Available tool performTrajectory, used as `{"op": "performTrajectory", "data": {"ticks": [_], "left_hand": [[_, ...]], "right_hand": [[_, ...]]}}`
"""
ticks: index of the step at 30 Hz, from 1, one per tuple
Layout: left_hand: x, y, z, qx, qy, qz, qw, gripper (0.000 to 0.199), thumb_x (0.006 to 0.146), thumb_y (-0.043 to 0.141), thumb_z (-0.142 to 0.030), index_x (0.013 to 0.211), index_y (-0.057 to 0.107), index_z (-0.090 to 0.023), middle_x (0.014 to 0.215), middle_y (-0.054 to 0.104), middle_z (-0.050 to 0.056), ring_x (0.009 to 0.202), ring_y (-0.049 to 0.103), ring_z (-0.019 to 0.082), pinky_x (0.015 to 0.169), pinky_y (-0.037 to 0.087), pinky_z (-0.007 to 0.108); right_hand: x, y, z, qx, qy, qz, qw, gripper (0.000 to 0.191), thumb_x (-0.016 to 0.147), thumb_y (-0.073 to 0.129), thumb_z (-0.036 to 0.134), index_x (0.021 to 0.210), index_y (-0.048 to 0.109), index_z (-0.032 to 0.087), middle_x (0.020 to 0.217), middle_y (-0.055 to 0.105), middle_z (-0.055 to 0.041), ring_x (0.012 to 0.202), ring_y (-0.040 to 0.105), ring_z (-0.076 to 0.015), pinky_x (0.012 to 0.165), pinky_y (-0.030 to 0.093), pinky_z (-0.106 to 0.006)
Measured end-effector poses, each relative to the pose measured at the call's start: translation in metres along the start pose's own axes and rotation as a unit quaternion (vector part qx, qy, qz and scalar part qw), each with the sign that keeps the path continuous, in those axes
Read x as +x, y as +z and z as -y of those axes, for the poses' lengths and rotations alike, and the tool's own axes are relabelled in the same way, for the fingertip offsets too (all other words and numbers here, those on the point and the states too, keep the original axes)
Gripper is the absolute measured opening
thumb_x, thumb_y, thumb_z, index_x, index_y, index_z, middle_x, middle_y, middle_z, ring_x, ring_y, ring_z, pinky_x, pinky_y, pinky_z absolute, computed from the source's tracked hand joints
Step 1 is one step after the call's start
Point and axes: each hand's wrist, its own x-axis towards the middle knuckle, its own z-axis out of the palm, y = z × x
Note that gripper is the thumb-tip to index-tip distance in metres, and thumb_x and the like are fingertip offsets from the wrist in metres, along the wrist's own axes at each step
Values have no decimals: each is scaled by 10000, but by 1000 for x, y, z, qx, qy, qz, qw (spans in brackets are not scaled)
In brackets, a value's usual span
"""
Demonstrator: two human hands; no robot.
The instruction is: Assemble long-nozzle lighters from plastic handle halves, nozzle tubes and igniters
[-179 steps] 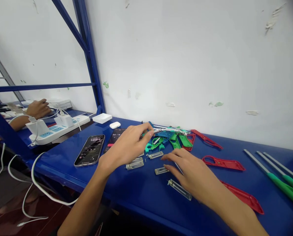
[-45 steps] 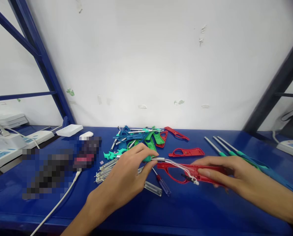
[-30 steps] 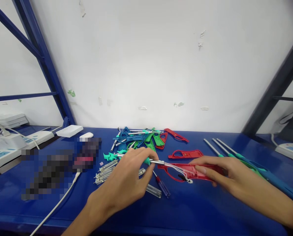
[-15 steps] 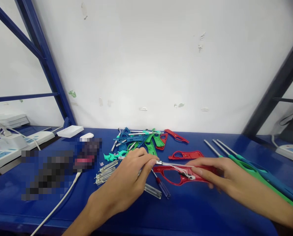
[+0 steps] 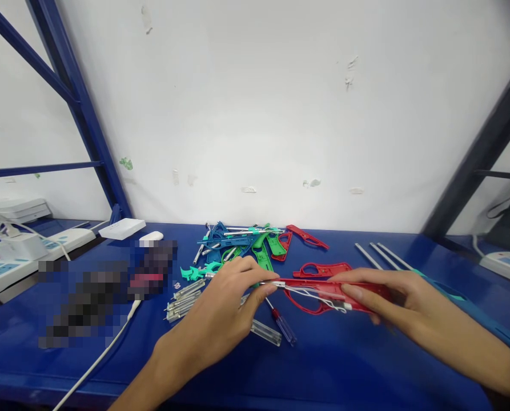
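I am holding the piece in the middle of the view over the near part of the worktop (image 5: 323,365). My left hand (image 5: 227,308) is pinching narrow, thumb against forefinger, on the end of a metal tube (image 5: 276,283), and my right hand (image 5: 409,308) is gripping the back of a red shell (image 5: 314,283), thumb on the near side and fingers behind. The tube is lying along the shell's front end; whether it is sitting inside the channel or only against the edge, I cannot tell.

As I am judging it, this piece is standing partway: tube and shell are together in my grip, but white wires (image 5: 344,307) are hanging loosely across the shell's finger loop, and no cover is hiding them. Settling the wires and the tube, one way or the other, is looking unfinished.

Around it, plenty is lying in separate parts. Another red shell (image 5: 334,269) is resting just behind, and a blue piece (image 5: 220,241) and a green piece (image 5: 276,244) are sitting in the heap near the wall. Clear tubes (image 5: 184,302) are lying grouped beyond my left wrist, and a screwdriver (image 5: 284,327) is lying between my hands, untouched. To the right, slim metal rods (image 5: 389,257) are pointing away from me, at least one seemingly joined to a blue handle (image 5: 486,319).
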Motion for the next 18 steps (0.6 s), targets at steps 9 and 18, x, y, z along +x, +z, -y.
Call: {"op": "performTrajectory", "data": {"ticks": [9, 18], "left_hand": [[1, 0, 1, -7, 2, -17, 1000, 209, 1086, 560, -322, 1174, 746, -284, 1102, 710, 1, 1063, 630, 189, 962, 486, 367], [1, 1, 1, 0, 0, -32, 999, 162, 1057, 610, -305, 1115, 757, -271, 1063, 733, 9, 1031, 654, 204, 971, 502, 394]], "right_hand": [[-3, -1, 7, 27, -3, -18, 999, 489, 910, 600, 726, 1055, 853, 334, 1087, 810, -76, 747, 690, -242, 607, 577, -345], [-3, -1, 6, 27, -17, -49, 998, 479, 881, 646, 715, 1025, 860, 310, 1038, 816, -96, 701, 683, -239, 582, 583, -341]]}}
